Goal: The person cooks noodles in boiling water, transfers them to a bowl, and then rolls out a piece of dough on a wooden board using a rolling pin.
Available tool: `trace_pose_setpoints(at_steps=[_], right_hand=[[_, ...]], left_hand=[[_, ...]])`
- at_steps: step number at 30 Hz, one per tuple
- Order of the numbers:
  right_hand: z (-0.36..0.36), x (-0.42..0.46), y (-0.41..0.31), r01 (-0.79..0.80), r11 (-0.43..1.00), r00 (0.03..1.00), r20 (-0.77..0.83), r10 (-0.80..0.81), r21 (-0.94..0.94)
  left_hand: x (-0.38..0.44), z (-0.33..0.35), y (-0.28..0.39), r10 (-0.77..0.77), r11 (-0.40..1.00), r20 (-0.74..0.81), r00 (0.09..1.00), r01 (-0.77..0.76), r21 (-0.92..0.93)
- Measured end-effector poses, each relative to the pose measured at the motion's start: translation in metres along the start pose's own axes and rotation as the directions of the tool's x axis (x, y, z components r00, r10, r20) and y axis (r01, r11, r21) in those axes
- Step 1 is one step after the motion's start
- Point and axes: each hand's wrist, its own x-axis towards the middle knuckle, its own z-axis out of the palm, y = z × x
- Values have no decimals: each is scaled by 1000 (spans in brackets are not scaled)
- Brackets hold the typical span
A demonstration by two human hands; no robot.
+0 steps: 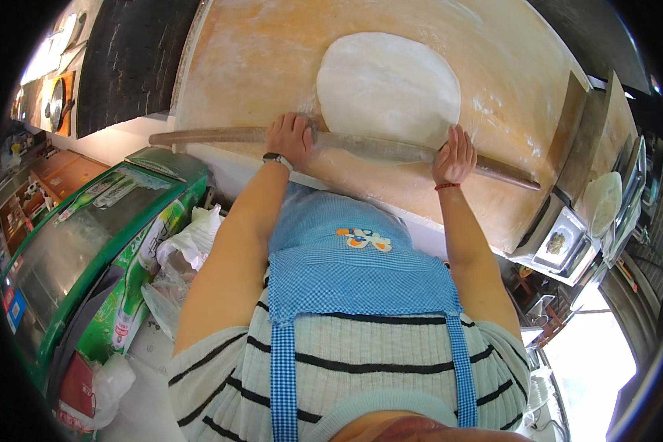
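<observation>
A long wooden rolling pin lies across the near edge of a flattened, roughly round sheet of dough. My left hand grips the pin left of the dough, fingers curled over it; a watch circles that wrist. Farther right, my right hand is closed around the pin by the dough's lower right edge, with a red bracelet below it. Both tapered ends of the pin stick out past my hands. Beneath everything is a floured wooden board.
To the left stands a green-framed chest cooler with a glass top and bottle pictures. Plastic bags hang beside it. A dark cracked panel borders the board's left. On the right are an upright wooden board and a white tray.
</observation>
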Motion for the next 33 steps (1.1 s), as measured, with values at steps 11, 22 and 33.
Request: trace_pose_setpoints(at_steps=[11, 22, 33], right_hand=[[16, 38, 8, -36, 998, 990, 135, 29, 53], [40, 92, 16, -203, 977, 977, 72, 199, 59], [42, 53, 5, -74, 995, 994, 75, 79, -59]], left_hand=[[78, 4, -26, 113, 993, 225, 968, -117, 4], [156, 24, -61, 371, 924, 197, 908, -381, 15], [137, 24, -55, 144, 988, -195, 970, -130, 86]])
